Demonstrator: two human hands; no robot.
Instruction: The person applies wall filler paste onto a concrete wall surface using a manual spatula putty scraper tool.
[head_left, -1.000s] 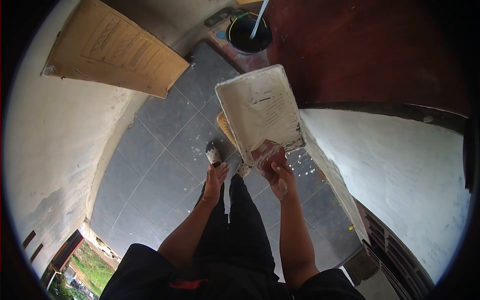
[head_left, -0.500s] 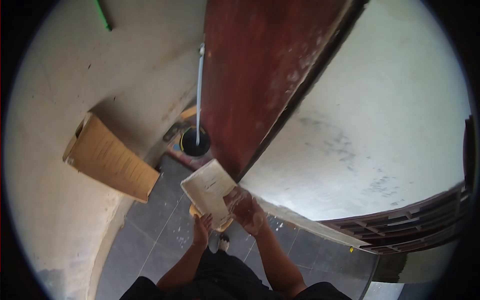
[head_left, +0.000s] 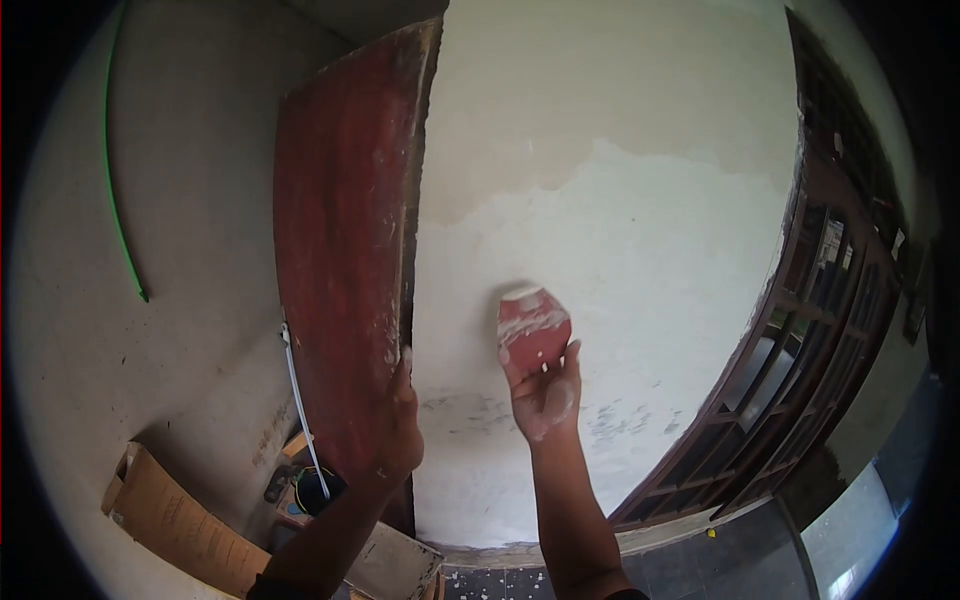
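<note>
A red putty spreader (head_left: pixel 536 325) smeared with white putty is in my right hand (head_left: pixel 545 395), gripped at its lower end with white residue on the palm. Its pale upper edge lies at the white wall (head_left: pixel 600 240), which has a damp-looking darker patch higher up. To the left, my left hand (head_left: pixel 402 430) is at the edge of a tall dark-red wooden panel (head_left: pixel 345 220), fingers pointing upward and nothing held in them. Below the left forearm, partly hidden, is a pale rectangular box or board (head_left: pixel 395 562) with putty marks.
A cardboard box (head_left: pixel 190 520) leans at the lower left. Beside it a black bucket (head_left: pixel 316 490) has a white rod (head_left: pixel 300 410) standing in it. A green hose (head_left: pixel 115 200) hangs on the left wall. Dark window frames (head_left: pixel 770 390) stand at right; white bits dot the tiled floor (head_left: pixel 495 583).
My view has tilted up to the wall. The spreader has gone from over the pale rectangular piece up to the wall. My left hand has moved from beside that piece to the red panel's edge.
</note>
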